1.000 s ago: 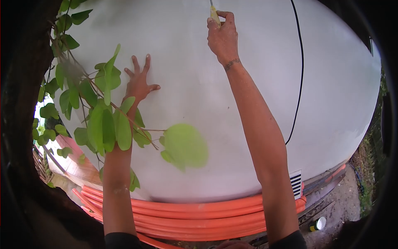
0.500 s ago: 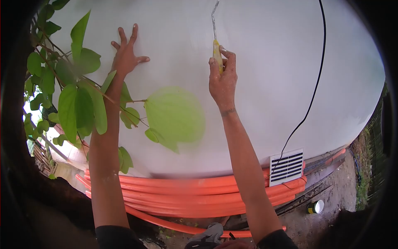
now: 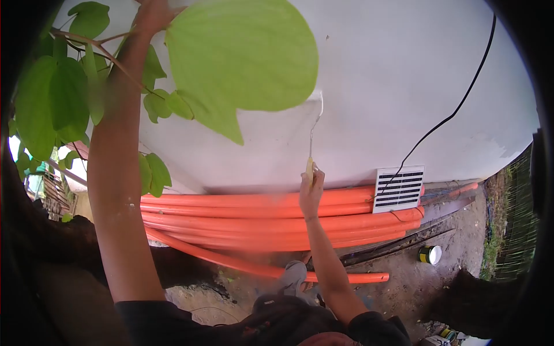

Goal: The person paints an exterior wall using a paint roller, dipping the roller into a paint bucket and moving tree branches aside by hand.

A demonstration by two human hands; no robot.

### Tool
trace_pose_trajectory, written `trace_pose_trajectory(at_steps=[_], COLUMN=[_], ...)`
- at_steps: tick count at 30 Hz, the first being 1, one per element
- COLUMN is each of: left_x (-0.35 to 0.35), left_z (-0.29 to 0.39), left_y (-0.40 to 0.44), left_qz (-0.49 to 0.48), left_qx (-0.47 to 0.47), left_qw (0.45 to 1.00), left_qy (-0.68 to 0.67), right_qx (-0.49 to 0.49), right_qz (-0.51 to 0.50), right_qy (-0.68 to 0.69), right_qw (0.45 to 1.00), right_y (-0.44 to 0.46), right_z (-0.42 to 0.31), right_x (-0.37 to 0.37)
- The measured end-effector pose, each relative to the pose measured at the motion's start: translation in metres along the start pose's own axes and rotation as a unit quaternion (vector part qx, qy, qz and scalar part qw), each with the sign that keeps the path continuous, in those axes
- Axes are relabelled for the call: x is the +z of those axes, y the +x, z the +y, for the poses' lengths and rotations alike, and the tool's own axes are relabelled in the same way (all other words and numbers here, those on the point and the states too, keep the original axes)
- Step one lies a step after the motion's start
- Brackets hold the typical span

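My right hand is closed around the yellow handle of a paint roller, held low in front of the wall. The roller's bent wire frame points up the white wall, and a large leaf hides most of its head. Up at the top left, my left hand is against the wall with the thumb stretched out. The frame edge cuts off its other fingers. Branches with green leaves hang in front of my left arm and the wall.
Long orange pipes lie stacked along the wall's foot. A white vent grille leans there, with a black cable running above it. On the ground to the right stands a paint can; a tree trunk is at left.
My right hand has come down with the paint roller, towards the pipes. In view, my left hand now sits higher, partly past the top edge, and the big leaf covers more of the wall.
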State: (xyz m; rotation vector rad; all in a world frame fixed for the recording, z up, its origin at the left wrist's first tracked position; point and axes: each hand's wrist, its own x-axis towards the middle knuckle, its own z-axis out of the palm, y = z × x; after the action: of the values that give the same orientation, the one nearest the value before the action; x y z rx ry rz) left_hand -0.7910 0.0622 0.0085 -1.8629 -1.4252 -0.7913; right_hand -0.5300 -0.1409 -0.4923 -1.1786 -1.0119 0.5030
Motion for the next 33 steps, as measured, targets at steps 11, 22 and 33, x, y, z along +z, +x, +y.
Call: trace_pose_trajectory(at_steps=[11,22,33], left_x=[-0.008,-0.005,0.007], left_z=[0.013,0.018,0.008], left_y=[-0.008,-0.003,0.004], left_qz=[-0.035,-0.034,-0.001], left_qx=[-0.067,-0.093,-0.011], left_qw=[0.997,0.995,0.999], left_qy=[-0.01,-0.007,0.036], right_qx=[0.141,0.023,0.022], right_qz=[-0.04,0.01,0.005], right_qy=[-0.002,0.019,0.025], right_qw=[0.989,1.0,0.999], right_y=[-0.088,-0.028,0.055], right_z=[0.082,0.017,-0.01], right_x=[-0.039,-0.017,-0.079])
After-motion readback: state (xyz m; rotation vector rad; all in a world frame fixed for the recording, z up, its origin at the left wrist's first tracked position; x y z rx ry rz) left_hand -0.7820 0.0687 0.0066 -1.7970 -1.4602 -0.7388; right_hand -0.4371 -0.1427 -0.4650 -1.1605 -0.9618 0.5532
